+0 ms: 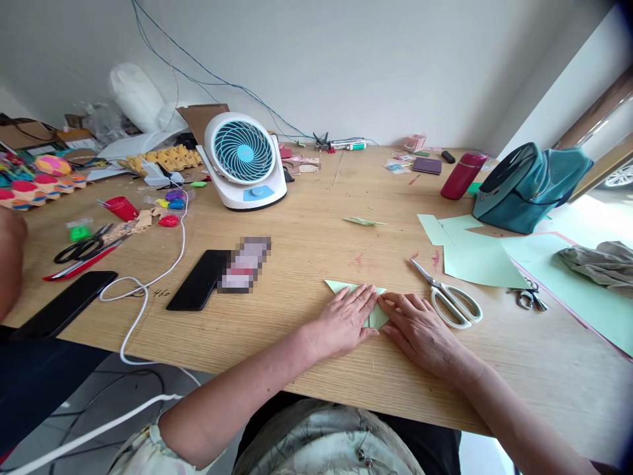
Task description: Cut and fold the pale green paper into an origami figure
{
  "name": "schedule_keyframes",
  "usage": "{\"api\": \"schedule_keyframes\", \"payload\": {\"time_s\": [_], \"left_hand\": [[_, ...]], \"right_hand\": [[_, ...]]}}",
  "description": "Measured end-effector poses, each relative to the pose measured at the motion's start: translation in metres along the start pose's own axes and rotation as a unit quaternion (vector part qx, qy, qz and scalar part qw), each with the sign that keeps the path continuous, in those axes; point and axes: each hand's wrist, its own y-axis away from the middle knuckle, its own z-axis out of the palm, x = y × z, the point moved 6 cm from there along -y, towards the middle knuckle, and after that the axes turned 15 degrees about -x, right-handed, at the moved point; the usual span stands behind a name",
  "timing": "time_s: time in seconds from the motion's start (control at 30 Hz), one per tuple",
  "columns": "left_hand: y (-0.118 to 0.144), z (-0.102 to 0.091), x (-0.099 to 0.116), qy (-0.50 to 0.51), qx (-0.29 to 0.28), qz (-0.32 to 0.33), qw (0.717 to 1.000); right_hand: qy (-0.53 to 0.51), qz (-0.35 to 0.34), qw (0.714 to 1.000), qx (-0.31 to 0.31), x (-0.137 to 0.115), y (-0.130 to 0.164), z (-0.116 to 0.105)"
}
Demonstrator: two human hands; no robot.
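Observation:
A folded sheet of light green paper (pixel 378 318) lies on the table in front of me, partly hidden under my hands. My left hand (pixel 346 320) rests flat across it with the fingers stretched out, pressing it down. At the paper's right edge is my right hand (pixel 420 330), its fingers bent and its fingertips and thumb closed around that edge. White-handled scissors (pixel 452 305) lie just right of my right hand, blades pointing away to the upper left. Farther back, a small folded green paper piece (pixel 363 221) sits on the table.
Green paper sheets (pixel 475 260), a teal bag (pixel 537 188) and a red bottle (pixel 462 176) are at the right. A white fan (pixel 242 158) stands behind two phones (pixel 198 280). A white cable (pixel 180 251) crosses the left side. Another person's arm (pixel 10 257) shows far left.

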Motion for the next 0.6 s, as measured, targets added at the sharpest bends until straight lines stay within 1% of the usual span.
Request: {"api": "schedule_keyframes", "payload": {"time_s": [0.13, 0.23, 0.43, 0.6], "left_hand": [[0.003, -0.001, -0.001, 0.015, -0.014, 0.004, 1.0], [0.004, -0.001, -0.002, 0.034, -0.013, 0.006, 0.999], [0.006, -0.001, -0.002, 0.068, -0.014, 0.01, 0.998], [0.008, -0.002, -0.001, 0.069, -0.006, 0.018, 0.997]], "right_hand": [[0.004, 0.008, 1.0, -0.008, 0.0, 0.007, 0.003], [0.007, 0.009, 1.0, -0.012, -0.002, 0.014, 0.008], [0.034, 0.008, 0.999, 0.022, -0.01, 0.025, 0.015], [0.046, 0.025, 0.998, 0.019, -0.015, 0.032, 0.016]]}}
